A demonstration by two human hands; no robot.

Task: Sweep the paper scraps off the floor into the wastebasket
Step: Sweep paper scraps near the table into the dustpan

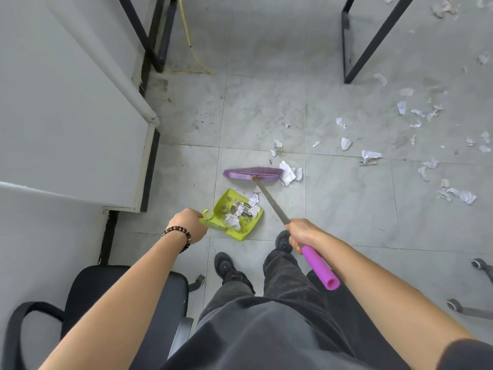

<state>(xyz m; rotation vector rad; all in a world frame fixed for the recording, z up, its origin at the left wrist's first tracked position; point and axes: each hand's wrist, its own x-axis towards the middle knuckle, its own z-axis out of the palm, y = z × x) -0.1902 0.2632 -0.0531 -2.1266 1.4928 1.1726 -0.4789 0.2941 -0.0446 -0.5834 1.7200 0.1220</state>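
My left hand (190,222) grips the handle of a lime-green dustpan (226,201) that rests tilted on the tiled floor and holds several crumpled paper scraps. My right hand (302,233) grips a broom by its metal shaft just above the purple grip (320,267). The purple broom head (253,173) touches the floor just beyond the dustpan's mouth, with a white paper scrap (289,173) at its right end. More paper scraps (370,155) lie scattered across the floor to the right. No wastebasket is in view.
A grey desk panel (66,116) fills the left side. Black metal table legs (373,41) stand at the back. A black office chair (106,295) sits at lower left, chair-base casters (464,308) at lower right. A yellow cable (190,46) runs down the back.
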